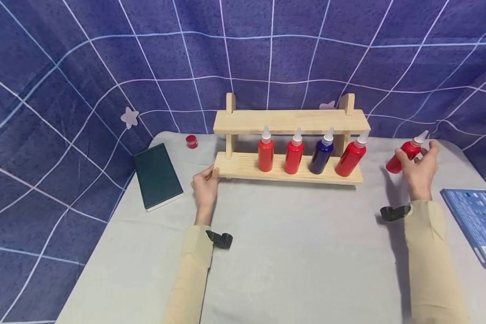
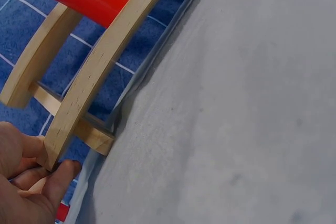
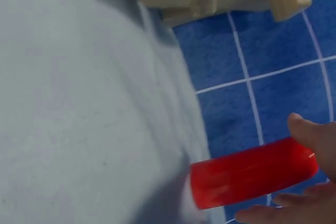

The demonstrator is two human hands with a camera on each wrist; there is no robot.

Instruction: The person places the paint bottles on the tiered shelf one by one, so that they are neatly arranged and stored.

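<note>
A two-tier wooden shelf stands at the back of the table. My left hand pinches the left end of its lower board, thumb and fingers on either side in the left wrist view. On that board stand red squeeze bottles with white pointed nozzles and one dark blue squeeze bottle. To the right of the shelf, my right hand holds another red squeeze bottle, thumb on one side and fingers on the other. Its nozzle points up; whether its base touches the table I cannot tell.
A small red-lidded jar sits left of the shelf, beside a dark green tablet-like slab. At the right edge lies a blue printed box. A blue grid-patterned cloth hangs behind the light grey table.
</note>
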